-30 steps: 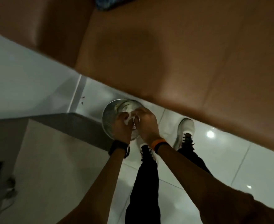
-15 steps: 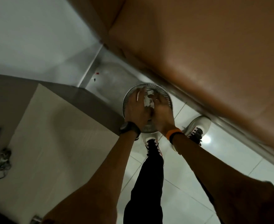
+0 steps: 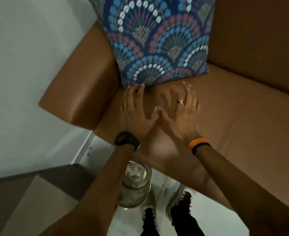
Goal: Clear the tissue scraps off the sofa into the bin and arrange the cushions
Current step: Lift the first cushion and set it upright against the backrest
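A blue cushion (image 3: 157,40) with a fan pattern stands in the corner of the tan leather sofa (image 3: 242,125), leaning against the backrest beside the armrest (image 3: 77,92). My left hand (image 3: 135,109) and my right hand (image 3: 181,106) are stretched out over the seat, fingers spread and empty, their fingertips at the cushion's lower edge. The thumbs touch each other. A round metal mesh bin (image 3: 135,183) stands on the floor below my left forearm, with pale scraps inside it. No tissue scraps show on the visible seat.
A white wall (image 3: 29,65) runs along the left of the armrest. A grey and beige surface (image 3: 38,193) lies at the lower left. My feet in white shoes (image 3: 181,198) stand on glossy white tiles beside the bin.
Both hands have left the bin, where they were dropping tissue scraps, and have risen to the sofa seat. The view has swung up so the cushion shows.
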Available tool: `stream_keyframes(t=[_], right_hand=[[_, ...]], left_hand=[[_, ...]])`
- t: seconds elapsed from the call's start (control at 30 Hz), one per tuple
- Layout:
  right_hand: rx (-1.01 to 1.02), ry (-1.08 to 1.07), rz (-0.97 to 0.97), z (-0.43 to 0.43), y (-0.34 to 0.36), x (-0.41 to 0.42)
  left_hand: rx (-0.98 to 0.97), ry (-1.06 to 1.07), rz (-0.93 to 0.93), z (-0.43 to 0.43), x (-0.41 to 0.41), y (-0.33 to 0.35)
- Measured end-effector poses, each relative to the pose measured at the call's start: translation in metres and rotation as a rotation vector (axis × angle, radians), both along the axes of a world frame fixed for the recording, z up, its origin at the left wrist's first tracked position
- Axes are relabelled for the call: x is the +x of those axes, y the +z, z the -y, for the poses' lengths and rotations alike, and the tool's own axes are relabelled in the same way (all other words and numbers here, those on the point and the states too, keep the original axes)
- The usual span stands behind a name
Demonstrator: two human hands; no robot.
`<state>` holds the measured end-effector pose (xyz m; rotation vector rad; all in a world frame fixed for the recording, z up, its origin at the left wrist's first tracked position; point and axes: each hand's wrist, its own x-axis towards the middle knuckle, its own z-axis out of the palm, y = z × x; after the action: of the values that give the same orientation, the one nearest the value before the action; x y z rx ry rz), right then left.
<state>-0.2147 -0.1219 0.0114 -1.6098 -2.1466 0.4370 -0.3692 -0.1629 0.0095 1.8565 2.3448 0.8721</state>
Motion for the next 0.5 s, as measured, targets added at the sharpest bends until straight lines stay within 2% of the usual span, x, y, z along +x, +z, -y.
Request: stream_keyframes(t=[0.07,0.13,0.23,0.3,0.4,0.5], right_hand=[[-0.017,-0.024,-0.059,-0.046,0.013,0.007],[-0.06,-0.062,-0.164,-0.089,0.018,0.012],[-0.154,-0.176,-0.393,-0.147,0.015,0.017],[-0.298,-0.25,-0.531,-0.181,0.012,0.023],[-0.523,-0.204,-0.588,-0.215,0.009,0.034],[-0.515,-0.078,-0.477,-0.217,0.022,0.049]], left_hand=[[-0.035,0.013,0.098,-0.042,-0.002,0.014],[0.011,0.122,0.293,-0.08,-0.007,0.021],[0.119,0.405,0.865,-0.124,-0.02,0.024],[0.111,0.472,1.083,-0.141,-0.03,0.021],[0.057,0.304,1.122,-0.144,-0.036,0.008],[0.01,0.162,1.089,-0.143,-0.042,-0.007]])
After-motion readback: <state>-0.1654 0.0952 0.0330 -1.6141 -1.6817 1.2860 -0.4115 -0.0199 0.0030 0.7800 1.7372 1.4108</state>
